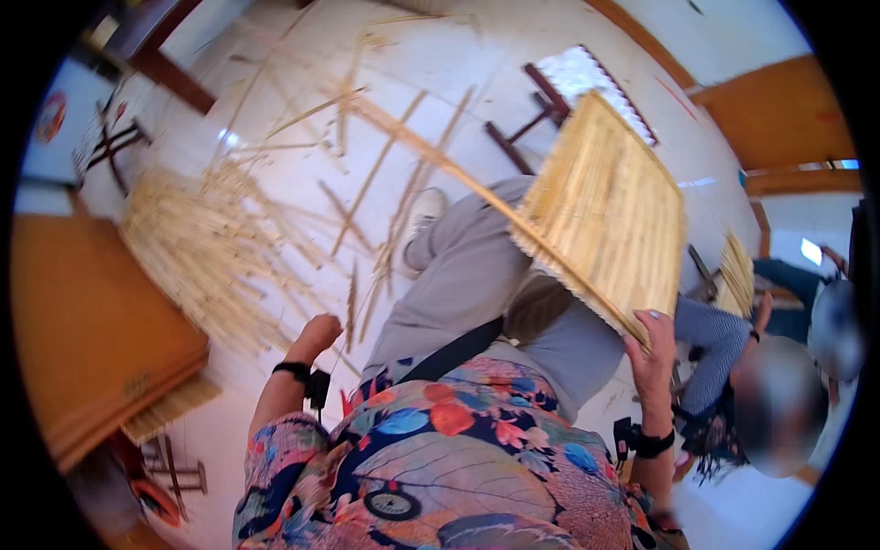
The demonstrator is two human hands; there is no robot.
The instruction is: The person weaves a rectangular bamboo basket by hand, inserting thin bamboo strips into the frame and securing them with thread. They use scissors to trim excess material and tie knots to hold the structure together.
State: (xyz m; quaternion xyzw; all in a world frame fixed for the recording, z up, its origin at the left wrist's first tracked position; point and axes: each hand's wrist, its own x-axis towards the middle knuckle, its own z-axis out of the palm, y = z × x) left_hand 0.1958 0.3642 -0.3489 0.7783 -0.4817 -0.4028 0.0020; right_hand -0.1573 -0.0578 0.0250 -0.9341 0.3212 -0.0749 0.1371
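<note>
I watch the right hand [653, 346] first, since it carries the load. Its forearm runs almost straight up the view, the wrist in line with it, and the fingers close on the lower corner of a slatted panel [614, 202]. A fingertip shows over the near edge while the rest of the hand sits below that corner. A black wrist strap [653, 445] bands the arm.

The panel is pale yellow, made of narrow slats side by side, and it slants up and away from the hand over the person's right leg. Along its left edge lies a long strip [440, 163], which runs on well beyond the panel, crossing above the grey trousers [440, 298] toward the upper middle of the floor.

The left hand [321, 334] is well apart from the panel, out to the left of the lap. That forearm angles up and to the right out of a flowered shirt [458, 426], and the fingers are folded into a loose fist; from my end it is too small for me to tell whether they pinch anything.

Beyond that hand I see a heap of loose strips [206, 247] fanned over the pale floor, next to a brown wooden box [101, 312]. A low stool with a white top [591, 81] stands behind the panel, and a co-worker's patterned trouser leg [720, 353] is near the right hand.
</note>
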